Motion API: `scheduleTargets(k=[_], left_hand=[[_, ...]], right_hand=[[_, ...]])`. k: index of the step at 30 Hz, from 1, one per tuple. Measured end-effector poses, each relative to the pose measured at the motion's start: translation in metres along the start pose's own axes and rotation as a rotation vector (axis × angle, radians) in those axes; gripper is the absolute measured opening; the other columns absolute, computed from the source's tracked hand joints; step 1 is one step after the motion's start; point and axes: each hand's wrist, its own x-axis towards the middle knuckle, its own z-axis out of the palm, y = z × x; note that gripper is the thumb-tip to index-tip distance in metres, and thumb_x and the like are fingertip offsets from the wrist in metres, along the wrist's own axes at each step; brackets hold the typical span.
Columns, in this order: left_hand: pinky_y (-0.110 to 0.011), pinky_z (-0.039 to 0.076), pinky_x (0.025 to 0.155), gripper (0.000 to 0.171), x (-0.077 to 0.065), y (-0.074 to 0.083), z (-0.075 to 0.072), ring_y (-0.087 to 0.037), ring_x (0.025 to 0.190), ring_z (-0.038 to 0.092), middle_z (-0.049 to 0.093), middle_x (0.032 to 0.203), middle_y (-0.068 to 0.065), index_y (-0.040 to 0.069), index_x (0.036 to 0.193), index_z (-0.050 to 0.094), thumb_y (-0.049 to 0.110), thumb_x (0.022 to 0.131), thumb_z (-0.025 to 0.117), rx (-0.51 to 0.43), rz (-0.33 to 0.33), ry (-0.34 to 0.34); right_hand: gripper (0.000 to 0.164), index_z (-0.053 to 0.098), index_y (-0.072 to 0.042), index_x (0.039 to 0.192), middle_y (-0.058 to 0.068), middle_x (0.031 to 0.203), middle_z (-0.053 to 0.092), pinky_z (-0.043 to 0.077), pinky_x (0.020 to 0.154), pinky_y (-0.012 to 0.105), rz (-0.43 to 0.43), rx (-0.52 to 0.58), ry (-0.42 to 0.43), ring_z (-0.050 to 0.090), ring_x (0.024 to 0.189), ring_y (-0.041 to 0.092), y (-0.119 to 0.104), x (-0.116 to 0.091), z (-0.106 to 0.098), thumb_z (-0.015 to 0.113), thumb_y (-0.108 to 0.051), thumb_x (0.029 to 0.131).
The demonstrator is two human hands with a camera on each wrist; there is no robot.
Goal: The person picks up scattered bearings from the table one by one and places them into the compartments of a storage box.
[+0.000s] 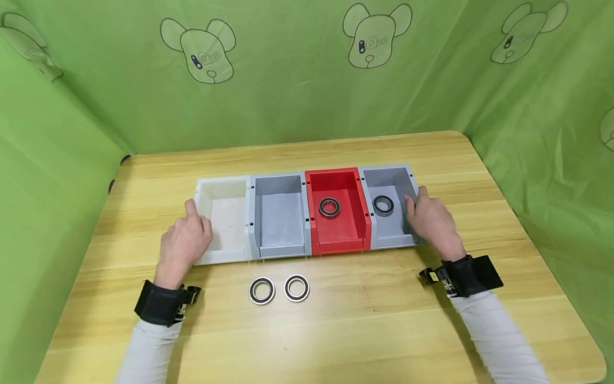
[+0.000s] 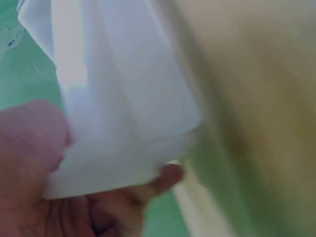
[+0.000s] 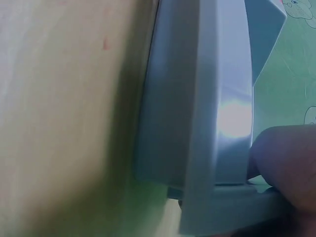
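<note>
My left hand (image 1: 184, 240) grips the outer wall of the white bin (image 1: 206, 256) at the left end of a joined row, thumb inside and fingers beneath in the left wrist view. At the row's other end, my right hand (image 1: 435, 220) holds the side wall of a grey bin (image 1: 395, 240), its thumb over the inner face. Between them sit another grey bin (image 1: 280, 218) and a red bin (image 1: 338, 245). One bearing (image 1: 329, 214) lies in the red bin, and one bearing (image 1: 383, 212) in the right grey bin.
Two more ring bearings, the left bearing (image 1: 261, 290) and the right bearing (image 1: 297, 288), lie on the wooden table (image 1: 360, 330) in front of the row. Green cloth (image 1: 297, 106) with mouse-head prints hangs behind and at both sides.
</note>
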Motion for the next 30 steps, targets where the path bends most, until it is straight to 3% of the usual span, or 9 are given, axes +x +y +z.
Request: scheduleTargets(k=[2, 5, 8, 9, 14, 17, 20, 25, 30], left_hand=[[-0.034, 0.03, 0.034, 0.033, -0.002, 0.004, -0.003, -0.027, 0.041, 0.045, 0.046, 0.056, -0.012, -0.011, 0.112, 0.042, 0.02, 0.104, 0.034, 0.041, 0.011, 0.054], [-0.044, 0.039, 0.037, 0.033, -0.007, 0.015, -0.009, -0.038, 0.052, 0.053, 0.052, 0.066, -0.023, -0.013, 0.097, 0.05, 0.02, 0.102, 0.045, 0.1, 0.071, 0.22], [-0.053, 0.05, 0.052, 0.037, -0.015, 0.035, -0.021, -0.047, 0.074, 0.059, 0.059, 0.09, -0.034, -0.017, 0.103, 0.059, 0.02, 0.099, 0.053, 0.11, 0.164, 0.354], [-0.054, 0.053, 0.057, 0.038, -0.019, 0.044, -0.025, -0.047, 0.08, 0.06, 0.061, 0.098, -0.035, -0.017, 0.11, 0.06, 0.019, 0.1, 0.054, 0.094, 0.199, 0.356], [-0.033, 0.053, 0.052, 0.037, -0.047, 0.09, -0.034, -0.029, 0.072, 0.064, 0.068, 0.106, -0.025, -0.007, 0.125, 0.062, 0.019, 0.099, 0.06, -0.009, 0.401, 0.257], [-0.022, 0.048, 0.049, 0.03, -0.064, 0.113, -0.023, -0.019, 0.066, 0.062, 0.071, 0.095, -0.016, -0.004, 0.117, 0.068, 0.017, 0.095, 0.066, -0.001, 0.569, 0.234], [-0.021, 0.051, 0.053, 0.023, -0.076, 0.13, -0.008, -0.015, 0.069, 0.063, 0.069, 0.09, -0.007, 0.0, 0.108, 0.071, 0.018, 0.093, 0.071, 0.014, 0.698, 0.133], [-0.029, 0.059, 0.067, 0.032, -0.084, 0.141, 0.018, -0.02, 0.089, 0.065, 0.066, 0.109, -0.009, 0.006, 0.116, 0.068, 0.026, 0.092, 0.073, 0.066, 0.74, -0.103], [-0.031, 0.057, 0.074, 0.034, -0.085, 0.139, 0.033, -0.02, 0.092, 0.058, 0.062, 0.113, -0.01, 0.01, 0.115, 0.065, 0.028, 0.089, 0.078, 0.115, 0.758, -0.183]], right_hand=[[0.045, 0.043, 0.016, 0.118, 0.036, 0.077, 0.057, 0.046, 0.044, 0.046, -0.016, 0.002, 0.011, 0.062, 0.06, 0.044, 0.0, 0.001, 0.002, 0.036, -0.027, 0.109], [0.044, 0.043, 0.016, 0.118, 0.034, 0.075, 0.057, 0.045, 0.043, 0.043, -0.016, 0.009, 0.011, 0.061, 0.057, 0.04, 0.0, 0.001, 0.003, 0.035, -0.026, 0.109], [0.045, 0.042, 0.017, 0.12, 0.035, 0.077, 0.057, 0.045, 0.045, 0.043, -0.011, 0.005, 0.015, 0.062, 0.06, 0.041, 0.001, 0.0, 0.002, 0.035, -0.026, 0.109], [0.045, 0.042, 0.017, 0.121, 0.035, 0.078, 0.057, 0.045, 0.045, 0.044, -0.008, 0.004, 0.016, 0.062, 0.061, 0.042, 0.001, 0.0, 0.002, 0.035, -0.026, 0.109], [0.045, 0.042, 0.018, 0.121, 0.035, 0.076, 0.057, 0.045, 0.046, 0.046, -0.019, -0.005, 0.037, 0.062, 0.062, 0.044, 0.003, -0.002, 0.001, 0.036, -0.025, 0.109], [0.043, 0.042, 0.017, 0.121, 0.033, 0.074, 0.057, 0.043, 0.045, 0.044, -0.02, -0.006, 0.04, 0.062, 0.059, 0.041, 0.004, -0.002, 0.0, 0.037, -0.025, 0.109], [0.043, 0.042, 0.016, 0.121, 0.032, 0.074, 0.057, 0.043, 0.045, 0.044, -0.017, -0.01, 0.032, 0.061, 0.059, 0.04, 0.003, -0.001, 0.0, 0.037, -0.025, 0.109], [0.043, 0.042, 0.014, 0.121, 0.032, 0.078, 0.058, 0.045, 0.048, 0.043, -0.01, -0.005, 0.007, 0.062, 0.063, 0.039, 0.002, 0.001, 0.0, 0.036, -0.026, 0.109], [0.041, 0.042, 0.013, 0.12, 0.032, 0.084, 0.058, 0.047, 0.053, 0.045, -0.006, -0.002, -0.009, 0.063, 0.071, 0.041, 0.001, 0.002, 0.001, 0.036, -0.026, 0.109]])
